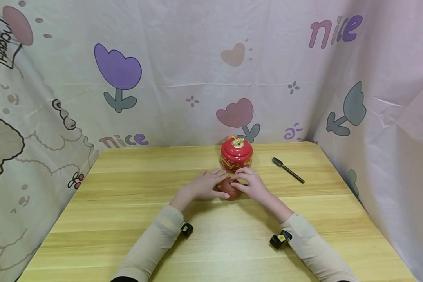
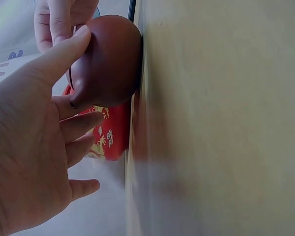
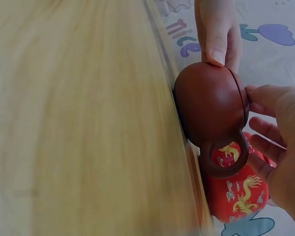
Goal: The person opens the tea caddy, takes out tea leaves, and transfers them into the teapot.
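A reddish-brown clay teapot (image 1: 234,194) stands upright on the table between both hands. Its short spout (image 2: 82,92) points to the left hand's side and its loop handle (image 3: 223,172) to the right. The left hand (image 1: 202,186) reaches round the spout side, its thumb touching the pot's upper body and its other fingers extended behind the spout. From above, the right hand (image 1: 253,186) pinches the top of the lid (image 1: 226,183) with thumb and forefinger, and its remaining fingers spread loosely. The lid sits on the pot; the pinching fingers mostly hide its knob.
Just behind the teapot stands a red lidded jar (image 1: 237,150) with gold dragon patterns and a gold top. A slim black tool (image 1: 291,173) with a wider end lies to the right. Printed cloth (image 1: 179,70) hangs behind the wooden table (image 1: 127,196) and along its sides.
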Demonstrator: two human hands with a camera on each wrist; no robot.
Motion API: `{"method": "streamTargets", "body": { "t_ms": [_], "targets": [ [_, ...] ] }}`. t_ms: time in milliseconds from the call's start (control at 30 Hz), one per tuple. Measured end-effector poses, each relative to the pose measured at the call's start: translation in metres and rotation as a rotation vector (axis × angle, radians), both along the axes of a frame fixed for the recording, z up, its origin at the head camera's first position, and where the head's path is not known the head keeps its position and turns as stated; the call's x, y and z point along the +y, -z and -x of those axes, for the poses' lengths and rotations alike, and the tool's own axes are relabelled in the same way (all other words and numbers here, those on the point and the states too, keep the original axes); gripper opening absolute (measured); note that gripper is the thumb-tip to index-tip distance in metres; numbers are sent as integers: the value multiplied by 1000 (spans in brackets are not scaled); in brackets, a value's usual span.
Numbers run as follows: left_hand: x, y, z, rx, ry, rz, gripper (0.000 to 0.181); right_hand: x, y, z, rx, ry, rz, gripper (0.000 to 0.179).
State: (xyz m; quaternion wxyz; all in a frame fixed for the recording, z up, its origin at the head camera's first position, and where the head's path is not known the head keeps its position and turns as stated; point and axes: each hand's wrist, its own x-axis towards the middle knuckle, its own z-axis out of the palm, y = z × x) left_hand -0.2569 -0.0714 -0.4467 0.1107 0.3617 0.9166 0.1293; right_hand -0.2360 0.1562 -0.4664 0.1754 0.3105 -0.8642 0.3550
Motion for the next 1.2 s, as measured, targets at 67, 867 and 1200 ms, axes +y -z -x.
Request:
{"method": "streamTargets", "body": {
  "t_ms": [67,867,1200],
  "targets": [
    [0,1,-1,11,-2,10,87,0,0,0,5,1,0,14],
    [1,3,-4,65,-7,34,86,2,-7,-4,184,16,-79,13],
    [0,0,-6,78,3,24,84,13,-11,-5,235,46,-33,16]
  ]
}}
